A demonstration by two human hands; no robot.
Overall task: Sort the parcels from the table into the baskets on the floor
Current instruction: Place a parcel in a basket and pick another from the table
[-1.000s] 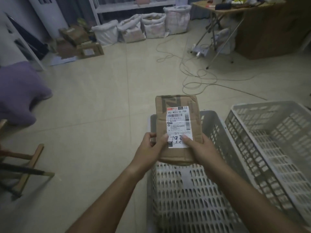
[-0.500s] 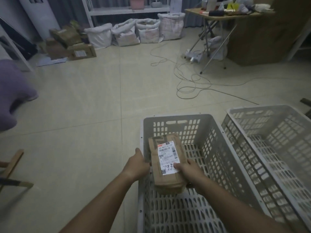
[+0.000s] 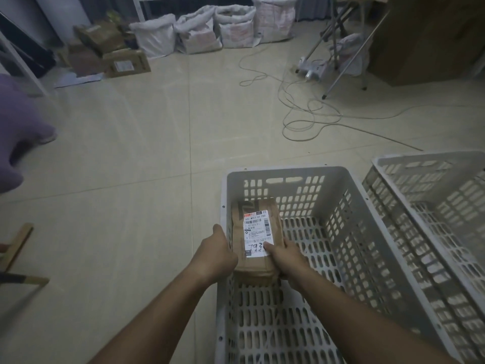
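Two hands are on one brown parcel (image 3: 256, 243), which I see inside the near basket (image 3: 286, 173), tucked against its left wall toward the far end. My left hand (image 3: 216, 254) grips the parcel's left edge, with the wrist crossing over the basket's left rim, and my right hand (image 3: 286, 256) holds the right near corner with the thumb pressed on the white shipping label (image 3: 257, 233). I cannot tell whether the parcel's underside already touches the slotted basket floor or hangs just above it. Right of the parcel the basket floor lies open all the way to the right wall, and the near half of the basket is open too, apart from my forearms. A second basket (image 3: 399, 160) stands just beside the first on the right, their long rims nearly parallel with a narrow gap of floor between them at the far end. Left of the near basket the tiled floor (image 3: 131, 179) runs wide and bare toward a wooden frame (image 3: 18, 245) at the left edge. Farther off, a looped cable (image 3: 301, 111) trails across the tiles, well apart from the baskets, and white sacks (image 3: 199, 32) and cardboard boxes (image 3: 126, 63) line the far wall.
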